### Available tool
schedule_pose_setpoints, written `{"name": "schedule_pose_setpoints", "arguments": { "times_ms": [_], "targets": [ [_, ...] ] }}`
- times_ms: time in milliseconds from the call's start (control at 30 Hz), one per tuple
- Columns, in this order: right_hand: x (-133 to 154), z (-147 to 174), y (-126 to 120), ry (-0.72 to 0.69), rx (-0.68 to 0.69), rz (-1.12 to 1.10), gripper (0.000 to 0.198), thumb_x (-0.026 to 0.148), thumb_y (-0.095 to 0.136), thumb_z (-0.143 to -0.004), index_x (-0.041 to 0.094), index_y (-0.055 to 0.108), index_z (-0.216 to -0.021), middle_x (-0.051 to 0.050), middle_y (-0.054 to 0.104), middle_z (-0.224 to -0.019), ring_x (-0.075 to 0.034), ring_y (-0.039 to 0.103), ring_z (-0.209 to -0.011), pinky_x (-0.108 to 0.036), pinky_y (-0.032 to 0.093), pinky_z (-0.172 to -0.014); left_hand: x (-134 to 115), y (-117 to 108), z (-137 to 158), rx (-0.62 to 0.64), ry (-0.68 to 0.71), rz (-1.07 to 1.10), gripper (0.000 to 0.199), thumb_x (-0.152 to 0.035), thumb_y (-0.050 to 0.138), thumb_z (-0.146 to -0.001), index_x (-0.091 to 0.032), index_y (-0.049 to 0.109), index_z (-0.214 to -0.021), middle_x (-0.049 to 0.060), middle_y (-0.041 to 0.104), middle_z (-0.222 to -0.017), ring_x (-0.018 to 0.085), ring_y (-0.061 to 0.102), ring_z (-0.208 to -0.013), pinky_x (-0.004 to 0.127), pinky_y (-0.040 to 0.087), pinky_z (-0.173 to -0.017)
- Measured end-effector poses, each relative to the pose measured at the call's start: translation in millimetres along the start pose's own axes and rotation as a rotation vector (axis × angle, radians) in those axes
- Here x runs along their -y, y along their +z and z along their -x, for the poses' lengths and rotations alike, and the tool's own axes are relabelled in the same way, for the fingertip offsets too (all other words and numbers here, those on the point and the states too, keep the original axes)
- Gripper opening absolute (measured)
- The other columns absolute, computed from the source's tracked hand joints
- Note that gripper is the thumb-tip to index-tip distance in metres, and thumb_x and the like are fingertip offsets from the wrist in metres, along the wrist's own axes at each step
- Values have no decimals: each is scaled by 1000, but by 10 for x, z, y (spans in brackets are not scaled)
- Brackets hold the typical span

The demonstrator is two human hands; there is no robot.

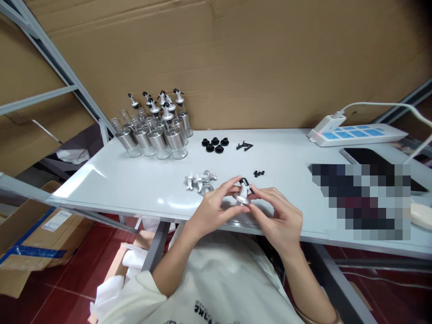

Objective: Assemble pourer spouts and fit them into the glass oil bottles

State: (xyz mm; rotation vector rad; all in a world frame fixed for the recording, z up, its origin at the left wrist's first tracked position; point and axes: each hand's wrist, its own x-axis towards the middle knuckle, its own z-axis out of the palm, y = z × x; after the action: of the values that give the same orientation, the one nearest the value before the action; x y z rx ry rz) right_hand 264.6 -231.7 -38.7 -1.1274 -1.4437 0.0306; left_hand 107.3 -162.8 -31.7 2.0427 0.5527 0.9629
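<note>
Nearest us, our pale shirt fills the space below the front edge of the surface. Just over that edge, our left hand and right hand meet around a pouring spout. We have the left hand clamped on it, thumb below and fingers above; the right hand's thumb and fingers pinch it from the other side. The spout stands roughly upright, matt silver with a wide round flange and a bent black lever on top.

Just beyond our left hand, which partly hides the nearest, we see loose silver spouts in a cluster. Past the right hand lie tiny black caps; well to its right are a blurred patch and a dark phone. Farther off, we find five black stoppers beside thin black strips. Steel-sleeved glass bottles crowd the left, the front ones bare-necked, several behind wearing spouts. A white power strip lies at far right, before a cardboard wall.
</note>
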Motion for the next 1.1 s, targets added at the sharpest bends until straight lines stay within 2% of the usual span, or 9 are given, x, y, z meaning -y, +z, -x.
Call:
{"name": "schedule_pose_setpoints", "arguments": {
  "times_ms": [133, 267, 367, 467, 633, 767, 867, 1000, 1100],
  "targets": [
    [-11, 15, 4, 100, -44, -30, 34, 13, 67, -82, 27, 70, -112, -2, 71, -80, -19, 65, -76, -36, 54, -71, 22, 9, 4, 22, 42, -33, 71, -42, 65, -86, -26, 33, -147, 10, 69, -116, 21, 68, -104, 29, 59, -81],
    [-19, 20, -5, 121, -50, -32, 29, 14, 67, -82, 26, 71, -108, -2, 71, -80, -19, 66, -76, -36, 54, -71, 31, 14, 9, 8, 33, -6, 64, -37, 63, -88, -28, 35, -145, 9, 67, -121, 22, 66, -112, 33, 59, -87],
    [-12, 18, -16, 92, -54, -2, 18, 15, 65, -84, 25, 73, -96, -4, 74, -81, -20, 67, -74, -36, 55, -70, 21, 10, 8, 21, 42, 16, 59, -33, 63, -88, -28, 39, -142, 8, 68, -119, 22, 67, -110, 30, 61, -82],
    [5, 8, -20, 67, -45, 36, 16, 14, 63, -84, 25, 73, -89, -4, 75, -82, -20, 68, -74, -35, 55, -68, 9, 9, 10, 38, 16, 7, 51, -28, 60, -90, -27, 44, -138, 7, 71, -112, 21, 69, -105, 28, 62, -76],
    [17, 0, -1, 68, -69, 42, 18, 12, 62, -84, 25, 72, -91, -3, 75, -83, -19, 68, -75, -34, 55, -69, 3, 12, 18, 15, -39, 46, 66, -24, 59, -89, -26, 28, -147, 7, 71, -109, 20, 70, -101, 25, 62, -72],
    [-5, 17, 6, 64, -71, 25, 19, 10, 62, -84, 24, 71, -91, -3, 73, -84, -18, 67, -76, -34, 54, -70, 6, 9, 10, -34, 8, 13, 56, -26, 63, -88, -23, 42, -140, 8, 72, -109, 19, 71, -101, 30, 61, -84],
    [-26, 40, 6, 115, -77, 3, 19, 12, 63, -83, 24, 70, -96, -3, 71, -82, -19, 65, -76, -35, 53, -71, 37, 14, 3, -107, 98, -3, 48, -28, 61, -90, -23, 48, -136, 7, 73, -108, 19, 71, -100, 35, 59, -89],
    [-29, 57, 8, 175, -69, -5, 23, 13, 63, -83, 23, 68, -102, -2, 69, -80, -18, 64, -75, -35, 54, -73, 75, 18, -6, -157, 200, -34, 43, -30, 58, -92, -24, 50, -134, 7, 74, -104, 17, 72, -97, 36, 59, -90],
    [-18, 46, 2, 147, -32, 8, 27, 13, 61, -84, 24, 68, -108, -3, 71, -86, -18, 65, -77, -34, 54, -73, 66, 16, -5, -140, 196, -64, 41, -32, 55, -94, -24, 50, -134, 6, 74, -104, 17, 72, -96, 34, 59, -86]
  ]
}}
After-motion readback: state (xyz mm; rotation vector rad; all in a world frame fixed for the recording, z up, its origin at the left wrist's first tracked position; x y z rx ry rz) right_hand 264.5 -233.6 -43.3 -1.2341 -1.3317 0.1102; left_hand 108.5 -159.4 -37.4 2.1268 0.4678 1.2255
